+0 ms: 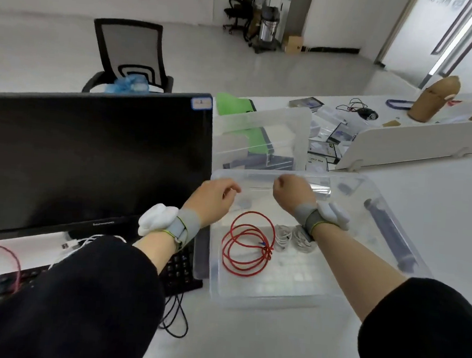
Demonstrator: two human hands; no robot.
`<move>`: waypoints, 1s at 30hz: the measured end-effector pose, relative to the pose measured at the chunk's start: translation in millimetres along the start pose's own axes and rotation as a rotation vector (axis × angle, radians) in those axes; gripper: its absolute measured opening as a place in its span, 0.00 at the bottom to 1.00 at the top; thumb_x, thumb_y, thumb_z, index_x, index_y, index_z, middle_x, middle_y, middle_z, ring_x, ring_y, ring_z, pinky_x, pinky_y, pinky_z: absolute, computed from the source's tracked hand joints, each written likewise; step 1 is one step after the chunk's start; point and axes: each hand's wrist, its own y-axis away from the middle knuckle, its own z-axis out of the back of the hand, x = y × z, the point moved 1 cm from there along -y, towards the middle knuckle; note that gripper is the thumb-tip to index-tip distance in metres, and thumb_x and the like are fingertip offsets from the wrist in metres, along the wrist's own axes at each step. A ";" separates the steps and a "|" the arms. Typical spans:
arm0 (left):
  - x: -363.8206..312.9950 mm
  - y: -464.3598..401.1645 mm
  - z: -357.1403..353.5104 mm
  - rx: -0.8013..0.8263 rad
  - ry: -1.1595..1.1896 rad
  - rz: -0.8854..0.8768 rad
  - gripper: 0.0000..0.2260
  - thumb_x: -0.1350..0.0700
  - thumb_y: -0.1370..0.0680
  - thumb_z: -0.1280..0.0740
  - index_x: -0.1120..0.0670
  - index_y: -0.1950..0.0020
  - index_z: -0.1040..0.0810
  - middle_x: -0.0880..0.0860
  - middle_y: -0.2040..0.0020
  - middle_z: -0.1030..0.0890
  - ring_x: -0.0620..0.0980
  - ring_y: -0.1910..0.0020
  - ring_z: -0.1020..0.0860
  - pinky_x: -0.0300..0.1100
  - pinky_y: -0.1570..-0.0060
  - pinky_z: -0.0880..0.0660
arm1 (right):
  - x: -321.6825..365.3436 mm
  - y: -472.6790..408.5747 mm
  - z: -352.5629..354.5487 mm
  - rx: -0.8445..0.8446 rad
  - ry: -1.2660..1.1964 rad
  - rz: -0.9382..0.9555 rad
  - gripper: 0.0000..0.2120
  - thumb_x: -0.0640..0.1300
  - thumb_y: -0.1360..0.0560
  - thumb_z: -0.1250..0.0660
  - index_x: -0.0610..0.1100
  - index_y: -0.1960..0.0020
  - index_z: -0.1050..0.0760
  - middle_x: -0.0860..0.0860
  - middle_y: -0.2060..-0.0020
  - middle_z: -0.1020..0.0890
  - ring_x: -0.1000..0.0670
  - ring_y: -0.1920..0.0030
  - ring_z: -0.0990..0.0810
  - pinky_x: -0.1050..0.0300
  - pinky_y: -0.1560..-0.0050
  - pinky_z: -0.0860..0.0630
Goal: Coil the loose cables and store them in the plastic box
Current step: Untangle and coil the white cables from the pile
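Box held red coil, white coils at 3 o'clock | left hand fingers loosely curled, empty | right hand fisted, hold indeterminate | monitor at 9 o'clock | loose white cable below it.

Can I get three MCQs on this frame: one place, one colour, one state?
1. Where does the coiled cable lie?
A. on the keyboard
B. in the plastic box
C. on the chair

2. What colour is it?
A. red
B. green
C. black

3. How is the monitor?
A. showing a window
B. tipped over
C. dark screen

Answers: 1 B, the coil rests on the clear box's floor beside white cable bundles. 2 A, its loops are plainly red. 3 C, it stands upright with a black screen.
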 end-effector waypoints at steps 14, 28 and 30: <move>180.7 141.3 135.4 -0.041 -0.039 0.205 0.08 0.58 0.20 0.41 0.49 0.54 0.24 0.49 0.59 0.20 0.52 0.55 0.22 0.43 0.53 0.28 | 240.1 99.4 -106.4 0.092 -0.086 0.347 0.12 0.43 0.21 0.45 0.41 0.45 0.25 0.42 0.49 0.20 0.39 0.47 0.24 0.49 0.49 0.27; 312.6 175.2 83.2 0.227 -0.135 0.428 0.17 0.59 0.19 0.43 0.54 0.30 0.30 0.54 0.30 0.31 0.54 0.31 0.34 0.48 0.31 0.36 | 237.3 131.7 -235.2 0.665 0.053 0.209 0.15 0.40 0.19 0.47 0.40 0.36 0.29 0.41 0.41 0.22 0.41 0.41 0.24 0.54 0.45 0.28; 317.8 170.7 74.8 0.238 -0.178 0.441 0.18 0.59 0.19 0.44 0.52 0.29 0.32 0.53 0.28 0.33 0.55 0.30 0.36 0.51 0.31 0.37 | 236.6 129.5 -244.1 0.576 -0.031 0.157 0.14 0.41 0.20 0.46 0.42 0.36 0.30 0.42 0.41 0.23 0.41 0.40 0.25 0.53 0.45 0.28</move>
